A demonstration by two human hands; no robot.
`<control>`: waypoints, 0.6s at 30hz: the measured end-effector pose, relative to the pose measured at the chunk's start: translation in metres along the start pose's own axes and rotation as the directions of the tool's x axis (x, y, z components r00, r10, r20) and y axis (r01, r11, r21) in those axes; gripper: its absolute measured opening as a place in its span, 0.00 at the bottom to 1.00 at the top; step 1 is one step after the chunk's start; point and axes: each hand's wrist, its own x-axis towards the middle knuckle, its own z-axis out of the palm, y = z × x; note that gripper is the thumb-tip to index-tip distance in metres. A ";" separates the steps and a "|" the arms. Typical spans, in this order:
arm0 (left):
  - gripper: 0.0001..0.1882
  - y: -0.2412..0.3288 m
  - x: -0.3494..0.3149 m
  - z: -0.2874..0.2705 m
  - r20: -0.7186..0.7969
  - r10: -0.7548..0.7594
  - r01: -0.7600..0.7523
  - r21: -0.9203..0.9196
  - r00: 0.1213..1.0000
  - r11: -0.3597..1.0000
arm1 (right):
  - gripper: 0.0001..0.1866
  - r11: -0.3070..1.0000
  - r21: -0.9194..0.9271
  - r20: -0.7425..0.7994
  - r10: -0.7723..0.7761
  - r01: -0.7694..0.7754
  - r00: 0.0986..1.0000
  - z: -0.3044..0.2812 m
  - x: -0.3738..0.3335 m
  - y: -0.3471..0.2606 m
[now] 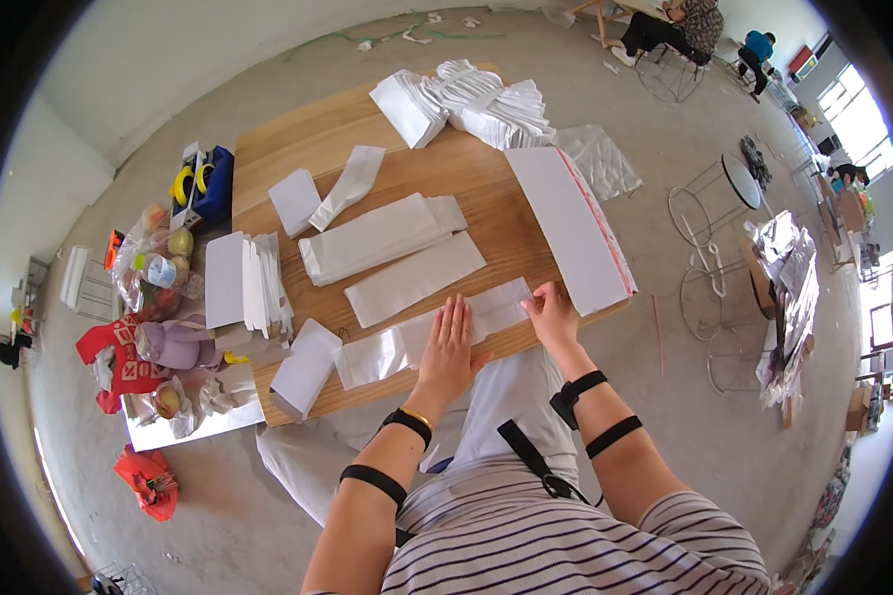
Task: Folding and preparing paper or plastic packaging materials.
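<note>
A long, narrow, silvery-white plastic sleeve (375,358) lies along the near edge of the wooden table (422,180). My left hand (450,345) rests flat on its middle, fingers stretched out. At the sleeve's right end, my right hand (554,315) pinches the corner between thumb and fingers. Just beyond lies a flat pale sleeve (416,279), with a thicker stack of sleeves (379,238) behind it. By the sleeve's left end is a white card box (307,369), partly touching it.
Bundled white sleeves (486,102) sit at the table's far side. A white carton (572,228) with a red-marked edge stands at the right. White cards (230,279), a blue tape dispenser (213,186) and bagged fruit (159,260) are at the left. Stools (712,213) stand right.
</note>
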 end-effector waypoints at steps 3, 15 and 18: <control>0.49 0.002 0.002 0.000 0.016 -0.008 0.008 0.008 1.000 1.000 | 0.14 0.996 -0.047 0.114 0.084 -0.079 0.990 -0.003 0.007 -0.005; 0.38 -0.002 -0.013 -0.020 -0.016 0.108 -0.108 -0.013 0.994 0.994 | 0.11 0.947 0.255 -0.046 -0.188 0.194 0.981 -0.020 -0.012 -0.055; 0.31 -0.006 -0.042 -0.045 -0.115 -0.096 0.070 -0.207 0.989 0.976 | 0.13 0.912 0.260 0.004 -0.329 0.317 0.944 -0.016 -0.032 -0.094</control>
